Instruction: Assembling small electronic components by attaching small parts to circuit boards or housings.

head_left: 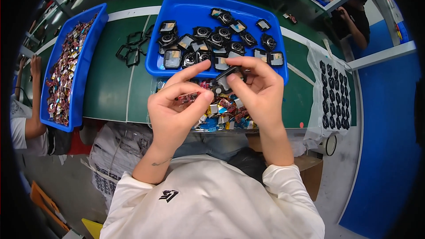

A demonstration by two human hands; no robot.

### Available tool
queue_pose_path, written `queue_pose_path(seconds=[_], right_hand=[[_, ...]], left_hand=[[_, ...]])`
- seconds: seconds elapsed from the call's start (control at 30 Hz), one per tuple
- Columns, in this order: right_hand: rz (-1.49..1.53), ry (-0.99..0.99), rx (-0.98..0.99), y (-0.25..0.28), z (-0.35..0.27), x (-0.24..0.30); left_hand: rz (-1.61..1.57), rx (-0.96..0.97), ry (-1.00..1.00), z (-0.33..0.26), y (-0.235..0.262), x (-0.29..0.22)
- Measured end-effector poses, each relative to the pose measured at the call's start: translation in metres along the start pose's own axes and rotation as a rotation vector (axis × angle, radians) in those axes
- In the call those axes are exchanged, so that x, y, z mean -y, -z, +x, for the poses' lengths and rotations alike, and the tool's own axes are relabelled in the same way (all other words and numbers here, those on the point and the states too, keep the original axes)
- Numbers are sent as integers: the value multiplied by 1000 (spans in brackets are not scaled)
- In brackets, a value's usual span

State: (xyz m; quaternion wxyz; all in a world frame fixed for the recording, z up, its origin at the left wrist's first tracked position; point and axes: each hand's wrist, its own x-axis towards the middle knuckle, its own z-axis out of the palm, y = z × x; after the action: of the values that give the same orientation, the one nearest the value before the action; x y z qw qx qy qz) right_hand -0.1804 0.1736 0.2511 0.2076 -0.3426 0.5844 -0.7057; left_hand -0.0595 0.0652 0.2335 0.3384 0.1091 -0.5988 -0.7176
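Observation:
My right hand [261, 90] is closed on a black watch case [225, 81], held tilted with the thumb pressed on it. My left hand [177, 108] is closed in a pinch, thumb and bent finger together, around a small reddish circuit board [187, 98] with its forefinger stretched toward the case. Beneath both hands lies a heap of small circuit boards with yellow, white and blue parts [226, 110]. Just beyond my hands, a blue tray [183, 9] holds several black watch cases and round-backed watch bodies [217, 39].
On the left stands a long blue bin [76, 117] full of small boards. Black frames [133, 48] lie between bin and tray on the green table [106, 84]. At right, a plastic sheet [315, 93] carries rows of black parts. Other people [354, 20] work at the sides.

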Motion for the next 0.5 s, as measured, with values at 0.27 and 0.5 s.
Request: queue_pose_path(seconds=[0.27, 0.5], right_hand=[[56, -65, 19, -18, -14, 1], [2, -63, 55, -18, -17, 5]], left_hand=[[94, -98, -66, -2, -3, 3], [74, -116, -14, -2, -4, 1]])
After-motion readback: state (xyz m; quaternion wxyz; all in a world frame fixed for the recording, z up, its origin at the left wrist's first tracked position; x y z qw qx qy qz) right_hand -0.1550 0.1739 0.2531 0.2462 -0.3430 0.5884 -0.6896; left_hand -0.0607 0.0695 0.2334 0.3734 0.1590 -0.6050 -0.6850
